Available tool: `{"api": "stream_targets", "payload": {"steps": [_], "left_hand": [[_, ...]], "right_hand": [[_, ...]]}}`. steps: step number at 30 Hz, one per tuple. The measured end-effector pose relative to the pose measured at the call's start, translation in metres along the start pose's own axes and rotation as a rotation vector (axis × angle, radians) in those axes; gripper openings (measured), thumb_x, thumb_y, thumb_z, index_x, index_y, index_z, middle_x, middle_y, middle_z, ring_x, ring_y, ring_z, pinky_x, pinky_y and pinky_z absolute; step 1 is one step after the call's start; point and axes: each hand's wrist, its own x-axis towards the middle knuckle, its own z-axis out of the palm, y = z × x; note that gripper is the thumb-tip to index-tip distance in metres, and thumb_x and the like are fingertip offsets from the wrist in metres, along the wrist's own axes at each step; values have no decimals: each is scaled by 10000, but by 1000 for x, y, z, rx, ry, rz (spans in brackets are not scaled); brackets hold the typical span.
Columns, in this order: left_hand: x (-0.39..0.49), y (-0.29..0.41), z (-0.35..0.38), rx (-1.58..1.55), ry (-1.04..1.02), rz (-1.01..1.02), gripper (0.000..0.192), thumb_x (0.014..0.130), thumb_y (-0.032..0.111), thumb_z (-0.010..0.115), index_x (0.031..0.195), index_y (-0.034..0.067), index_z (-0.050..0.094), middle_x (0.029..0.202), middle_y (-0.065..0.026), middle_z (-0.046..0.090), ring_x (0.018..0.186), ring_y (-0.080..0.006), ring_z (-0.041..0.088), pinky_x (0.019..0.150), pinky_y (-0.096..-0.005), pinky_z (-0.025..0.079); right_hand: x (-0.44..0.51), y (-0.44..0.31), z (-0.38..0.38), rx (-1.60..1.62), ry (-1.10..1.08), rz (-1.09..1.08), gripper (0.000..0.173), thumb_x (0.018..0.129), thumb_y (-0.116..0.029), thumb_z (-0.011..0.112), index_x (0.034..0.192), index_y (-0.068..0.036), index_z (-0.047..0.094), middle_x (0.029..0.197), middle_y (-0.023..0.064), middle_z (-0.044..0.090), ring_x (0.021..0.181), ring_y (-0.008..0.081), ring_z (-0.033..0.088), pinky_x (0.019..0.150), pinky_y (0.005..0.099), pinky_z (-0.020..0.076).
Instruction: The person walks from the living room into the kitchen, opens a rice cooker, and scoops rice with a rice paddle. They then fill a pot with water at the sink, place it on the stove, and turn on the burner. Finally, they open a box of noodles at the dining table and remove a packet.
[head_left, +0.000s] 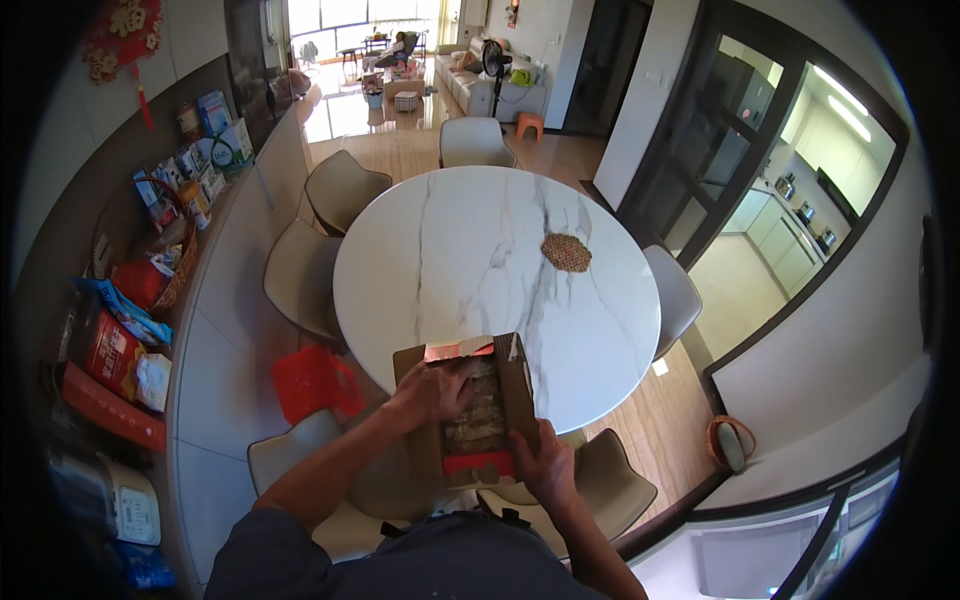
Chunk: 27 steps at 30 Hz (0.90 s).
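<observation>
An open cardboard box (517, 397) with red-printed flaps is held in front of my body, its far end over the near edge of the round marble-patterned table (480, 225). Inside the box lie brownish, wrapped-looking items (476, 424) that I cannot identify. My left hand (439, 390) reaches over the box's left side, its fingers at the far end of the contents; whether they grip anything is hidden. With my right hand (546, 461) I hold the box by its near right side. A woven trivet (567, 253) lies on the right part of the table.
Beige chairs (300, 277) surround the table. A red plastic bag (311, 382) is at the left, below table height. Along the left runs a sideboard (217, 360) with a wicker basket (184, 270) and packages. An orange stool (529, 126) and a black fan (495, 64) stand farther back.
</observation>
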Motion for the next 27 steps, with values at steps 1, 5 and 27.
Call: {"api": "stream_targets", "payload": {"steps": [1, 5, 27], "left_hand": [[0, -1, 2, -5, -52, -34, 510, 918, 319, 511, 1346, 42, 522, 1129, -235, 669, 997, -367, 671, 925, -487, 514], [-3, -2, 4, -29, 13, -26, 519, 908, 297, 536, 1367, 55, 521, 1135, -230, 667, 1001, -368, 666, 920, -489, 514], [-47, 3, 8, 13, 197, -219, 508, 924, 248, 564, 1390, 65, 485, 1070, -228, 681, 927, -400, 678, 795, -490, 568]], "right_hand": [[0, 1, 0, -15, -3, -6, 314, 889, -183, 716, 1084, 24, 584, 794, 242, 681, 713, 410, 690, 591, 451, 552], [4, 0, 0, -9, -5, -20, 306, 892, -185, 714, 1072, 24, 581, 801, 239, 682, 713, 407, 689, 593, 453, 553], [41, -2, -11, 113, -295, -20, 317, 871, -192, 730, 1127, -44, 614, 816, 188, 692, 751, 390, 688, 641, 425, 556]]}}
